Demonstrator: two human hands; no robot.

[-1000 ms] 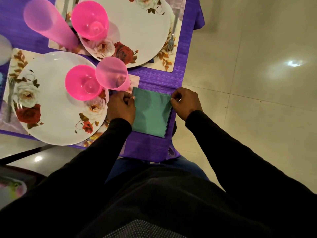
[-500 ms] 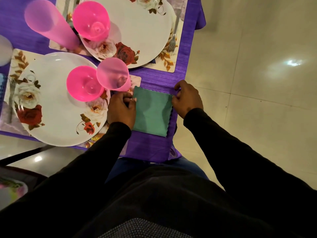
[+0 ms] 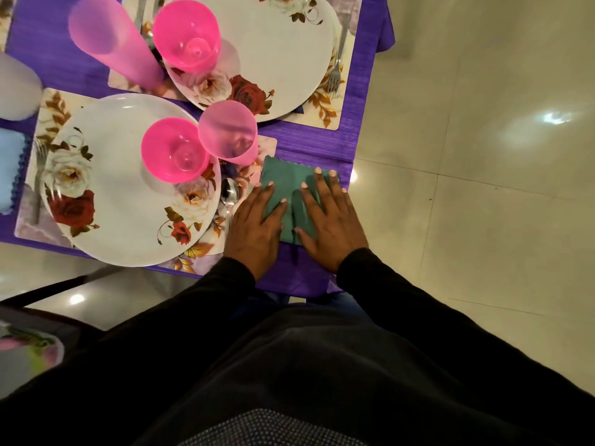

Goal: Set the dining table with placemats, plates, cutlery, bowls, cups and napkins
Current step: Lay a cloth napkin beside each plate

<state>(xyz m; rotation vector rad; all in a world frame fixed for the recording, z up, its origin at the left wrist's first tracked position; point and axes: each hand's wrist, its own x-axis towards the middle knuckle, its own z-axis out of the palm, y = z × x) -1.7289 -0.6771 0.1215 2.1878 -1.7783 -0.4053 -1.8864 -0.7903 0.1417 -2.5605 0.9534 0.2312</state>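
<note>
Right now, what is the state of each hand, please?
Left hand: open, fingers straight, pressing flat on the green napkin.
Right hand: open, fingers spread, also pressing flat on the napkin.

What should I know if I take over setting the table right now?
Left hand and right hand: both flat, fingers straight, pressing the green napkin onto the purple tablecloth at the table's corner.
Done: near plate and far plate sit on placemats, each with a pink bowl on it and a cup beside it; a spoon and a fork are out.
Left: lift hands; check the remaining cutlery.
</note>
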